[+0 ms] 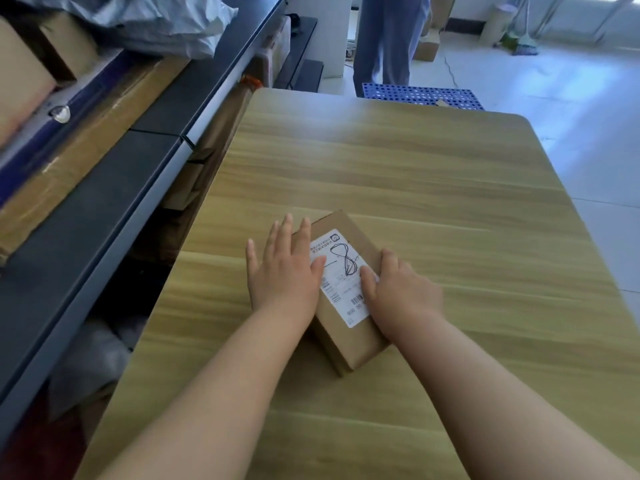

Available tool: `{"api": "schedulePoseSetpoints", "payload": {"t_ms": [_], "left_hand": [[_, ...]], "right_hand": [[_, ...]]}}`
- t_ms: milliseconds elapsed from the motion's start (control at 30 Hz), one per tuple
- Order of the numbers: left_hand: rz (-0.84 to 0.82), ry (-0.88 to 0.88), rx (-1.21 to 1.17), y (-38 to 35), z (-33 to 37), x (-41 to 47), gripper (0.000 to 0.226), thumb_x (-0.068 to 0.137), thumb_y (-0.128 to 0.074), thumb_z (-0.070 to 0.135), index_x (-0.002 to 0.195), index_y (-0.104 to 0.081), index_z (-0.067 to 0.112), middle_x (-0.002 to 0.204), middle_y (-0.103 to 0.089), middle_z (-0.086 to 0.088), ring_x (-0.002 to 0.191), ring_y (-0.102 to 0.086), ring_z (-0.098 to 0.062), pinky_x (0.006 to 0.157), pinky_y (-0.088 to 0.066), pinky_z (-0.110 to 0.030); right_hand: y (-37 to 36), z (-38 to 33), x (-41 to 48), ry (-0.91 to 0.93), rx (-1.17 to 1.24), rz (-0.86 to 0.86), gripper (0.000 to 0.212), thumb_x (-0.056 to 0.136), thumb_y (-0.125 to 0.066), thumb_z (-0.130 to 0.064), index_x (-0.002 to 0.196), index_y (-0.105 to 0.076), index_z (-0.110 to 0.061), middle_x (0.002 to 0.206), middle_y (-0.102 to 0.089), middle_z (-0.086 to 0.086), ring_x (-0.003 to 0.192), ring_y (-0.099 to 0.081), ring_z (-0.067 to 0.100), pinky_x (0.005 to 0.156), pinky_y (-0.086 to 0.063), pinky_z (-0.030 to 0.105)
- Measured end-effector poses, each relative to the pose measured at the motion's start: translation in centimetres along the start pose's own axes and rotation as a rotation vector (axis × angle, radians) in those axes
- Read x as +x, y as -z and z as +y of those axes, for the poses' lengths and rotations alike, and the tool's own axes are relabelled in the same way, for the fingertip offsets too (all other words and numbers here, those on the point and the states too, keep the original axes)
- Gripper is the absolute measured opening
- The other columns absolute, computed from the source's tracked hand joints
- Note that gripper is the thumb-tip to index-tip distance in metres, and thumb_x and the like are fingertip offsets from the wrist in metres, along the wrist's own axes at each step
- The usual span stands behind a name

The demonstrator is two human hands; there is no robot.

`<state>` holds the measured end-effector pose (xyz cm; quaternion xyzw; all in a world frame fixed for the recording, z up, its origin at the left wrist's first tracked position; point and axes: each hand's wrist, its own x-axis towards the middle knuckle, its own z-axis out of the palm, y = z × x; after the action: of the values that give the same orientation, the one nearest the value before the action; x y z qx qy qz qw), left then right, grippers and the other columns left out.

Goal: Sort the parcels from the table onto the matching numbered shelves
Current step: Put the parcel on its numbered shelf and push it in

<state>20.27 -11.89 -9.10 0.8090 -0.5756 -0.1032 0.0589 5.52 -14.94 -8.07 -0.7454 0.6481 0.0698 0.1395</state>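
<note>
A small brown cardboard parcel [346, 337] lies on the wooden table [433, 188], near its front middle. Its white label [341, 268] carries a handwritten 8. My left hand [282, 271] rests flat on the parcel's left side, fingers spread. On the parcel's right edge, my right hand [398, 292] curls over the label with its thumb and fingers. Both hands touch the parcel, which still sits on the table.
A dark metal shelf unit [104, 209] runs along the left, holding cardboard boxes [86, 147] and grey bags [156, 22]. More parcels sit on its lower level. A person stands beyond the table [384, 39], next to a blue perforated crate [422, 95].
</note>
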Motion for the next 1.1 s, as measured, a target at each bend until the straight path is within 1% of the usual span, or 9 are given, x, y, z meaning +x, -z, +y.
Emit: {"api": "schedulePoseSetpoints", "payload": {"t_ms": [200,333,400,500,567,700,767,867,1100], "left_hand": [[-0.011,0.188,-0.522,-2.4,0.1,-9.5,0.074,0.098,-0.041,0.042,0.154,0.003,0.020,0.162,0.006,0.003,0.148,-0.004,-0.014,0.117,-0.012,-0.031],[-0.093,0.328,-0.903,-3.2,-1.8,-11.9,0.065,0.091,-0.053,0.048,0.148,-0.027,0.031,0.144,-0.047,0.009,0.131,-0.045,-0.016,0.106,-0.038,-0.036],[-0.128,0.327,-0.996,-3.4,-2.5,-13.0,0.052,0.092,-0.056,0.042,0.140,-0.038,0.034,0.130,-0.057,0.017,0.121,-0.053,-0.008,0.103,-0.042,-0.033],[-0.171,0.268,-1.087,-3.1,-2.4,-14.9,0.052,0.095,-0.057,0.028,0.138,-0.032,0.041,0.124,-0.053,0.030,0.116,-0.050,0.009,0.100,-0.038,-0.020],[-0.174,0.282,-1.129,-2.8,-2.2,-15.9,0.069,0.092,-0.062,0.027,0.148,-0.022,0.035,0.134,-0.050,0.025,0.122,-0.047,0.008,0.107,-0.035,-0.022],[-0.100,0.343,-1.144,-0.8,-2.1,-18.2,0.098,0.070,-0.064,0.050,0.152,-0.010,0.041,0.146,-0.037,0.025,0.134,-0.036,0.003,0.115,-0.030,-0.035],[-0.033,0.353,-1.145,0.6,-1.7,-20.0,0.097,0.073,-0.067,0.045,0.152,-0.010,0.042,0.146,-0.036,0.027,0.134,-0.034,0.004,0.115,-0.029,-0.034],[0.082,0.354,-1.178,2.4,-0.8,-23.4,0.094,0.081,-0.072,0.033,0.151,-0.010,0.041,0.142,-0.038,0.029,0.132,-0.035,0.007,0.115,-0.030,-0.033],[0.309,0.436,-1.268,7.1,-0.9,-33.6,0.088,0.081,-0.072,0.032,0.147,-0.017,0.050,0.135,-0.052,0.025,0.126,-0.048,0.001,0.109,-0.038,-0.039]], "right_hand": [[-1.4,-0.3,-4.9,-0.047,0.039,-0.047,0.054,0.100,-0.018,-0.054,0.132,-0.034,-0.014,0.123,-0.057,0.011,0.108,-0.058,0.033,0.068,-0.033,0.035],[-2.2,0.4,-7.5,-0.045,0.093,-0.037,0.052,0.097,-0.025,-0.059,0.122,-0.042,-0.017,0.115,-0.062,0.010,0.103,-0.060,0.033,0.070,-0.038,0.036],[-2.8,1.1,-8.6,-0.051,0.260,-0.047,0.052,0.096,-0.033,-0.058,0.128,-0.043,-0.018,0.121,-0.061,0.009,0.109,-0.058,0.031,0.076,-0.038,0.034],[-3.8,1.6,-9.9,-0.094,0.798,-0.106,0.050,0.095,-0.052,-0.041,0.138,-0.043,-0.018,0.129,-0.059,0.005,0.116,-0.054,0.023,0.081,-0.036,0.025],[-4.3,1.5,-10.7,-0.069,0.931,-0.120,0.050,0.093,-0.057,-0.033,0.139,-0.045,-0.019,0.129,-0.060,0.000,0.114,-0.056,0.017,0.086,-0.040,0.025],[-4.0,1.2,-12.8,0.041,1.016,-0.135,0.045,0.091,-0.060,-0.025,0.134,-0.049,-0.020,0.120,-0.062,-0.007,0.107,-0.059,0.008,0.092,-0.047,0.024],[-3.0,1.4,-14.2,0.120,1.041,-0.140,0.038,0.091,-0.060,-0.022,0.128,-0.052,-0.023,0.111,-0.063,-0.014,0.095,-0.058,-0.005,0.079,-0.044,0.009],[-1.2,1.7,-16.6,0.230,1.043,-0.157,0.038,0.091,-0.061,-0.024,0.128,-0.052,-0.026,0.106,-0.062,-0.023,0.090,-0.054,-0.019,0.071,-0.041,0.000],[3.2,0.1,-24.1,0.506,0.938,-0.244,0.048,0.089,-0.061,-0.028,0.135,-0.048,-0.031,0.115,-0.064,-0.016,0.101,-0.060,0.000,0.074,-0.042,0.006]]}}
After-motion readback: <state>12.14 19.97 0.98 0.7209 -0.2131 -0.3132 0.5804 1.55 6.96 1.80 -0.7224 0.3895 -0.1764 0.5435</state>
